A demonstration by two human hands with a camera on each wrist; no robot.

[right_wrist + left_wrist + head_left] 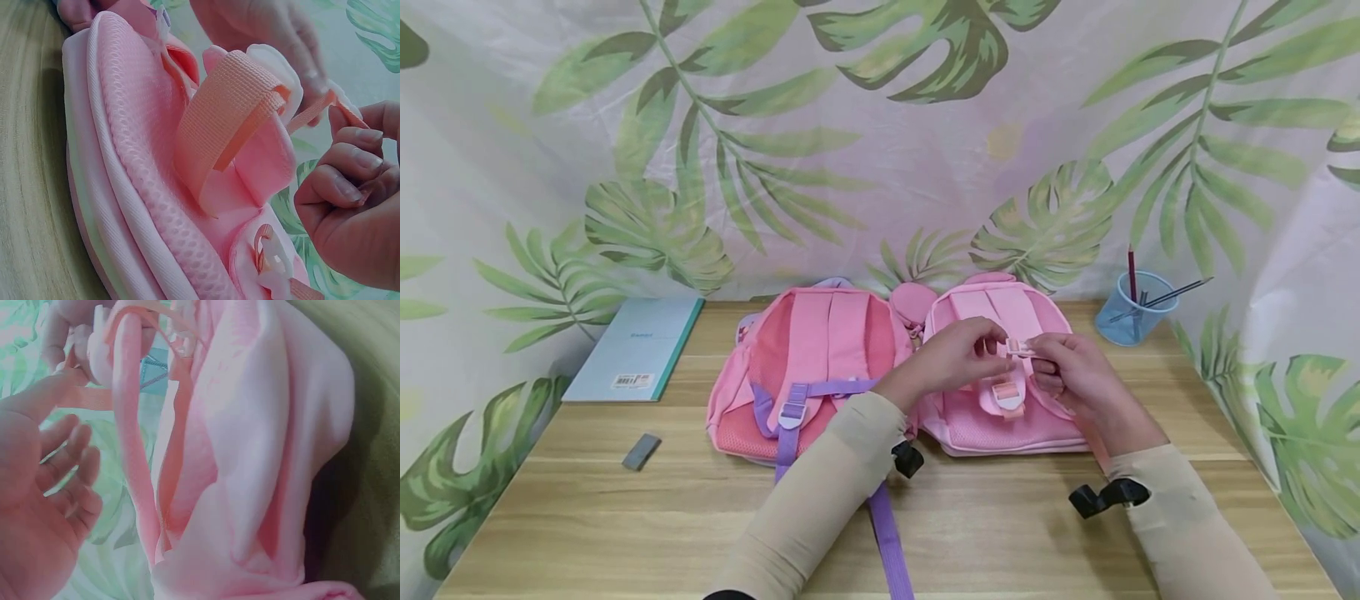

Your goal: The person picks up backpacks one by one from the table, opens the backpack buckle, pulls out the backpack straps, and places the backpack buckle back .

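A pink backpack (958, 429) lies on the right with its straps facing up. Over its upper part, my right hand (1067, 371) pinches a small pale buckle (1017, 347) and the peach webbing at it. My left hand (962, 358) comes in from the left, its fingertips at the peach webbing (90, 398) beside that buckle; its other fingers curl loosely. In the right wrist view, a broad peach webbing loop (222, 106) stands up from the padded strap. Lower on the backpack sits another white buckle (1009, 400). The fingertips partly hide the held buckle.
A second pink backpack (737, 408) with purple webbing (891, 542) lies left of the first. On the wooden table (610, 533) are a light blue notebook (632, 346), a grey eraser (642, 452) and a blue mesh cup (1131, 325) with pencils. Leaf-patterned cloth (925, 167) hangs behind.
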